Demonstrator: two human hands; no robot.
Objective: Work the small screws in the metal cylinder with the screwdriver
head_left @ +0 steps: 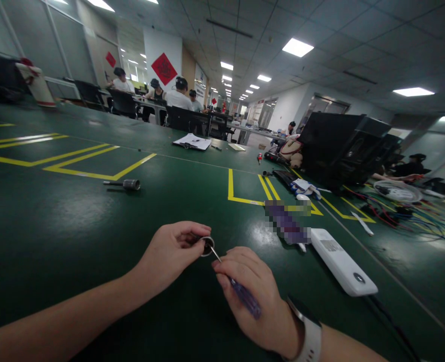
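My left hand [173, 246] pinches a small round metal part with a ring-shaped rim [208, 246] between thumb and fingers. In my right hand [250, 289] is a screwdriver [247, 299] with a translucent purple handle, and a pale watch is on that wrist. The screwdriver's thin shaft points up and left, its tip at the opening of the round part. How deep the tip sits is hidden. Farther off to the left, a metal cylinder with a thin rod [123, 184] lies on the green table [87, 251].
A white power strip [341, 261] with a black cable lies to the right, by a pixelated purple object [287, 223]. Behind are a clipboard with papers [193, 142], a red-handled tool [259, 158], a black case [343, 148] and tangled wires [407, 211]. Several people sit at far tables.
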